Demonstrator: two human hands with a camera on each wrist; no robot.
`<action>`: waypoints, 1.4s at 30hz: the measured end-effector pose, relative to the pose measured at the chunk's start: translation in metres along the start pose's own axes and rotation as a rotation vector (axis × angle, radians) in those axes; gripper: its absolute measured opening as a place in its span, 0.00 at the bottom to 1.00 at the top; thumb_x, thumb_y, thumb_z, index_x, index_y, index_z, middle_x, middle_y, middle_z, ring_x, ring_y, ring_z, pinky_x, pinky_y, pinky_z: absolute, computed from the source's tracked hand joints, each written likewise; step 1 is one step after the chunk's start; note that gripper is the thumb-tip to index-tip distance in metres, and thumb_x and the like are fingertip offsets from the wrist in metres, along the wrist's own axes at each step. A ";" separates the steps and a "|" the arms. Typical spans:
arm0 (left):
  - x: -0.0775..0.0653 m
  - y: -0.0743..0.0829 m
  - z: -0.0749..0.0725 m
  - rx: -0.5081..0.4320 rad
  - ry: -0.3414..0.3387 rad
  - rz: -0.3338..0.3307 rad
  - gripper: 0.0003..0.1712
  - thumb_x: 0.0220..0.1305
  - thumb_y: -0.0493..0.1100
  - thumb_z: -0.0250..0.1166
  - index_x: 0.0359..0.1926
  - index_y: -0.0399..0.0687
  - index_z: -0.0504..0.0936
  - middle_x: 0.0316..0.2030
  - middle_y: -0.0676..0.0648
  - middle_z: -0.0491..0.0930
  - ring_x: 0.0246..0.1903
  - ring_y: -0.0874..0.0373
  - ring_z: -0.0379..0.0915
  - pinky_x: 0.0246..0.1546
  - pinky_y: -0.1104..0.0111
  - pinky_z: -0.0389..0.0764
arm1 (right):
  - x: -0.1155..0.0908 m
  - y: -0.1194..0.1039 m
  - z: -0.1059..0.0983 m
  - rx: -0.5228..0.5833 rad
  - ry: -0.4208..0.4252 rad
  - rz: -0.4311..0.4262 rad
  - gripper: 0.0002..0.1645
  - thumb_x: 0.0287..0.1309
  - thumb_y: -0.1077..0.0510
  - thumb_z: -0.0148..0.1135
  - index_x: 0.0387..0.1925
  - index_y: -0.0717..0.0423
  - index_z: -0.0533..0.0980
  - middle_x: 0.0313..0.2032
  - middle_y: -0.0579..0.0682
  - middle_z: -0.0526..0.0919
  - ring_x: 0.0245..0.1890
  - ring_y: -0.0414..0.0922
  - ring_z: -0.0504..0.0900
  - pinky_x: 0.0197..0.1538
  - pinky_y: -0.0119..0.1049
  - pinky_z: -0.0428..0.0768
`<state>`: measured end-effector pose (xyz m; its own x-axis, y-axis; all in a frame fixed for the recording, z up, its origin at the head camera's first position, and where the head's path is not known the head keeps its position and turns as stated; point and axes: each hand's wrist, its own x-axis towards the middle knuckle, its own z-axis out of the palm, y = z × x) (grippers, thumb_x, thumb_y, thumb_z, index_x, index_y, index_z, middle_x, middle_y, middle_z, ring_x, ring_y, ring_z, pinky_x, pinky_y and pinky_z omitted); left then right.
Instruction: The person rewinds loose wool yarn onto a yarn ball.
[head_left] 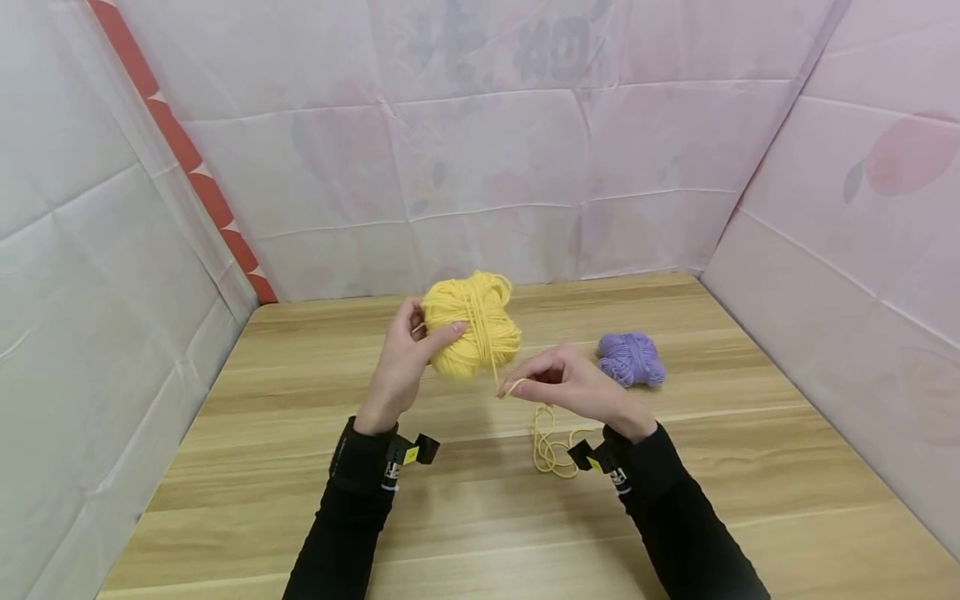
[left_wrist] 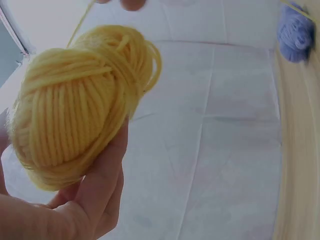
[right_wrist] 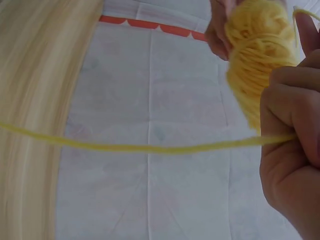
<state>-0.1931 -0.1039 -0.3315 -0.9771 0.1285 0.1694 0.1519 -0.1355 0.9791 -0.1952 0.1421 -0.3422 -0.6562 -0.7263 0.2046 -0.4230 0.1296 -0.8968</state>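
Observation:
My left hand grips a ball of yellow yarn above the table, thumb across its front. In the left wrist view the yellow ball shows its wound strands, with a loop standing out at one end. My right hand pinches the yellow strand just below and right of the ball. From this hand the strand trails down to a loose tangle of yellow yarn on the table; the right wrist view shows the strand running out of the curled right hand.
A ball of purple yarn lies on the wooden table, right of and beyond my right hand. White printed sheets hang as walls at the back and both sides, with a red scalloped strip at the left corner.

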 end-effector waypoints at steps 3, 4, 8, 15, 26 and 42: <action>0.000 0.002 0.000 -0.059 -0.007 0.018 0.23 0.62 0.38 0.64 0.54 0.44 0.64 0.49 0.43 0.73 0.45 0.56 0.77 0.40 0.69 0.84 | 0.002 0.001 0.001 -0.006 -0.013 0.028 0.10 0.65 0.63 0.57 0.41 0.58 0.84 0.41 0.58 0.87 0.29 0.32 0.75 0.33 0.26 0.76; 0.000 0.003 0.000 -0.077 -0.013 0.023 0.22 0.63 0.38 0.64 0.54 0.44 0.64 0.50 0.43 0.73 0.45 0.55 0.77 0.40 0.69 0.84 | 0.003 0.002 0.002 -0.006 -0.015 0.038 0.10 0.65 0.62 0.57 0.41 0.58 0.84 0.42 0.58 0.86 0.32 0.33 0.78 0.37 0.27 0.78; 0.000 0.004 0.000 -0.154 -0.056 0.018 0.22 0.64 0.37 0.62 0.56 0.45 0.64 0.52 0.44 0.73 0.47 0.56 0.77 0.43 0.69 0.84 | 0.006 0.005 0.002 -0.002 -0.018 0.083 0.11 0.66 0.60 0.57 0.43 0.56 0.84 0.45 0.56 0.86 0.45 0.38 0.83 0.50 0.32 0.81; -0.002 0.005 -0.002 -0.222 -0.179 0.004 0.25 0.66 0.33 0.58 0.61 0.45 0.63 0.52 0.45 0.72 0.47 0.57 0.77 0.45 0.70 0.83 | 0.006 0.014 -0.005 0.053 0.029 0.166 0.12 0.66 0.57 0.57 0.45 0.54 0.83 0.24 0.41 0.78 0.27 0.34 0.75 0.32 0.28 0.74; -0.005 0.005 -0.003 0.096 -0.535 -0.084 0.29 0.57 0.35 0.67 0.58 0.47 0.67 0.50 0.43 0.75 0.47 0.52 0.77 0.45 0.61 0.84 | 0.003 0.025 -0.015 0.336 0.114 0.200 0.11 0.67 0.59 0.52 0.36 0.50 0.81 0.28 0.41 0.81 0.29 0.36 0.78 0.40 0.32 0.80; -0.003 -0.003 0.004 0.578 -0.495 -0.061 0.31 0.49 0.43 0.73 0.56 0.51 0.72 0.45 0.48 0.77 0.45 0.54 0.74 0.41 0.66 0.81 | -0.005 0.010 -0.022 0.281 0.283 0.184 0.14 0.69 0.52 0.54 0.44 0.58 0.78 0.17 0.43 0.57 0.19 0.45 0.55 0.26 0.32 0.59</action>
<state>-0.1901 -0.0997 -0.3342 -0.8262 0.5632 0.0106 0.2865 0.4039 0.8688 -0.2096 0.1621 -0.3432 -0.8669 -0.4893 0.0956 -0.1221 0.0226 -0.9923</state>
